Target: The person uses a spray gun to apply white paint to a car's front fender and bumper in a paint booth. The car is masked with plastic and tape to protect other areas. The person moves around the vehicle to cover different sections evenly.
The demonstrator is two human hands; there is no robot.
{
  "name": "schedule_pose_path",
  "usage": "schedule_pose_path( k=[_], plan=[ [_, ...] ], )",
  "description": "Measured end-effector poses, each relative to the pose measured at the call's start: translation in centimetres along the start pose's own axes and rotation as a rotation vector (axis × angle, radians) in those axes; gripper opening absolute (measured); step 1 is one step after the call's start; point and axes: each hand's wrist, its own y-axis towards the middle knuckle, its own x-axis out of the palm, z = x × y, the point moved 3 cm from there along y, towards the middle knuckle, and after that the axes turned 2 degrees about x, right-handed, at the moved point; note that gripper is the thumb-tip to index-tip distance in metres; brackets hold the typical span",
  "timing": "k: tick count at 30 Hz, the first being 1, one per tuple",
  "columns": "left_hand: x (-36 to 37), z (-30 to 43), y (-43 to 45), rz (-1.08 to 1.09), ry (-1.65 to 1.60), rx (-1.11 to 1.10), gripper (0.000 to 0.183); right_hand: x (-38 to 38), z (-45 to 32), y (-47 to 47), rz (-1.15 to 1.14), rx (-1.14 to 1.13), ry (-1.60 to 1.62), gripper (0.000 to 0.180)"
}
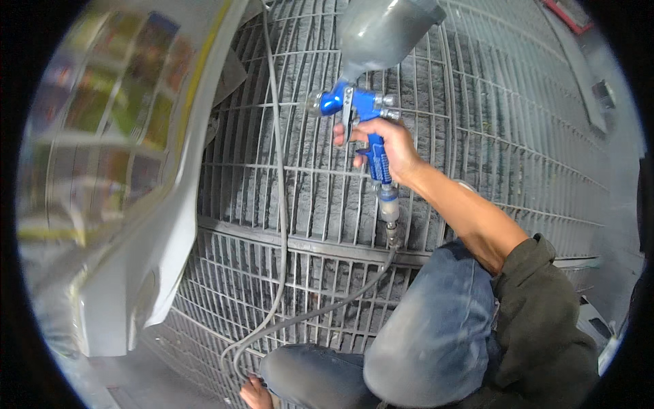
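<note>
My right hand (pixel 398 145) grips the handle of a blue gravity-feed spray gun (pixel 364 105), with fingers reaching around its trigger. A grey paint cup (pixel 386 33) sits on top of the gun, and the nozzle faces left towards a white vehicle body panel (pixel 196 168). Under the handle, a clear inline air filter (pixel 389 207) joins a grey air hose (pixel 327 305). The hose loops down to my left hand (pixel 255 392), whose fingers close around it at the bottom edge, beside my knee; part of that hand is cut off.
Printed masking paper (pixel 112 102) with yellow tape (pixel 204 61) covers the area left of the white panel. Below me lies a metal floor grating (pixel 327 174) over grey, dusty material. The hose's other length runs up along the panel. A red object (pixel 569 15) is at the upper right.
</note>
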Motion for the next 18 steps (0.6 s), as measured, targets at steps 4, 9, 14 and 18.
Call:
schedule_pose_path(
  k=[4,9,14,18],
  plan=[
    [-3.5,4.8,-2.2,0.061,0.075,-0.006,0.058,-3.6,1.8,3.2,-0.092,0.126,0.054,0.042],
    [-10.8,14.5,-3.8,-0.047,0.177,-0.324,0.06,-4.9,4.4,7.2,-0.128,0.225,0.181,0.038],
    [-15.0,18.3,-7.4,-0.021,0.18,-0.382,0.063,-3.0,11.7,6.6,-0.178,0.409,0.279,0.027],
    [-17.0,23.1,-8.7,0.017,0.25,-0.562,0.058,-0.7,18.1,3.1,-0.353,0.644,0.208,0.027]
  ],
)
